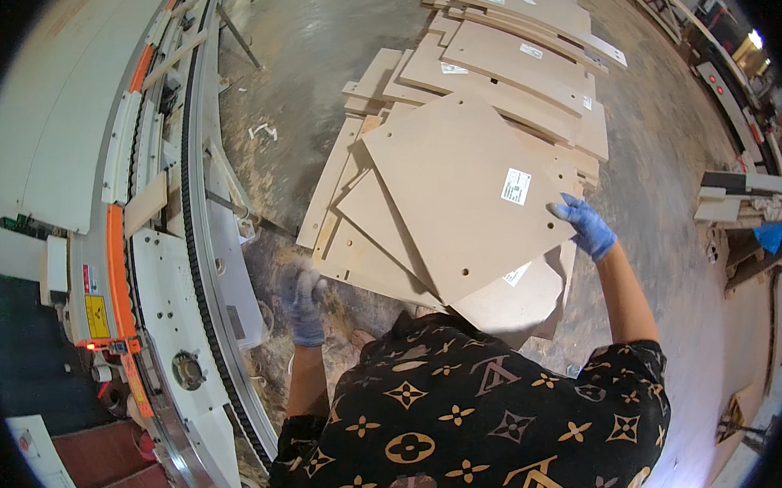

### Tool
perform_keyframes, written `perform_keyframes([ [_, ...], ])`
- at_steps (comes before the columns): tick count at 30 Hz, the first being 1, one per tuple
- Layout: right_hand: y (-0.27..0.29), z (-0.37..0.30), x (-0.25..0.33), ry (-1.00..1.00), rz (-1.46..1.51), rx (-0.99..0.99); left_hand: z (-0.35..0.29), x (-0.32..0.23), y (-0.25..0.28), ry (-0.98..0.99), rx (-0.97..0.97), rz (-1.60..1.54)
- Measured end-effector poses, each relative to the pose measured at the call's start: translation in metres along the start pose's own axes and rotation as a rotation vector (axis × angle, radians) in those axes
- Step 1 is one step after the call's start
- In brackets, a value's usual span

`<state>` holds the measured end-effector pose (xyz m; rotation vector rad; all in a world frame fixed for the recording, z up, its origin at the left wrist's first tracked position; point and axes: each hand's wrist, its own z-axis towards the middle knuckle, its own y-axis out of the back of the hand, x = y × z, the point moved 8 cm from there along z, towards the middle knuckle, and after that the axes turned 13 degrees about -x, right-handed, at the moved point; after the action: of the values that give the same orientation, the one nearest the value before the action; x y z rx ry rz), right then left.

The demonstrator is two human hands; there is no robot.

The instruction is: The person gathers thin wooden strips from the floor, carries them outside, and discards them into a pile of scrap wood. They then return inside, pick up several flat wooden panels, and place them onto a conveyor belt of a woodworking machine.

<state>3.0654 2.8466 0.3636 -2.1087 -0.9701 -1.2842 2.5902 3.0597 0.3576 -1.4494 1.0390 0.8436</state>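
Note:
A square tan fibreboard panel (463, 190) with a white label and small drilled holes lies tilted on top of a loose pile of similar panels (373, 243). My right hand (584, 226), in a blue glove, grips the top panel's right corner. My left hand (303, 301), also blue-gloved and blurred, hangs free beside the pile's near left edge, holding nothing; its fingers are too blurred to judge.
More stacked panels (512, 62) lie farther back on the dusty concrete floor (296, 47). A long white and orange machine with a black chain track (183, 229) runs along the left. Shelving with offcuts (739, 200) stands at the right.

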Motion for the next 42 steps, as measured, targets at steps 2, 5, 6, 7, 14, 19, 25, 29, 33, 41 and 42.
perform_keyframes([
  [2,-0.022,-0.023,0.019,0.023,0.104,0.056,-0.009,0.001,-0.022,0.032,0.043,0.007],
  [5,-0.055,-0.048,0.065,0.182,-0.043,0.015,-0.024,-0.005,-0.056,0.138,0.126,0.014],
  [6,-0.070,-0.055,0.085,0.245,0.006,0.040,-0.028,-0.010,-0.070,0.163,0.174,0.001],
  [7,-0.087,-0.062,0.098,0.282,-0.066,0.055,-0.032,-0.017,-0.083,0.186,0.231,-0.020],
  [14,-0.247,-0.115,0.175,0.805,-0.514,0.413,-0.039,-0.095,-0.102,-0.031,0.273,-0.093],
  [19,-0.344,-0.134,0.173,0.665,-0.548,0.778,-0.044,-0.159,0.021,-0.644,-0.377,0.065],
  [25,-0.403,-0.164,0.149,0.382,-0.526,1.196,-0.195,-0.130,0.170,-0.716,-1.338,0.511],
  [29,-0.442,-0.179,0.145,0.311,-0.492,1.262,-0.237,-0.106,0.226,-0.311,-1.313,-0.102],
  [33,-0.505,-0.174,0.109,0.040,-0.521,1.215,-0.260,-0.143,0.243,-0.265,-1.108,-0.519],
  [41,-0.637,-0.183,-0.046,-0.094,-0.474,1.206,-0.250,-0.168,0.327,-0.216,-1.078,-0.498],
  [42,-0.651,-0.191,-0.057,-0.071,-0.413,1.223,-0.247,-0.163,0.333,-0.183,-1.054,-0.502],
])
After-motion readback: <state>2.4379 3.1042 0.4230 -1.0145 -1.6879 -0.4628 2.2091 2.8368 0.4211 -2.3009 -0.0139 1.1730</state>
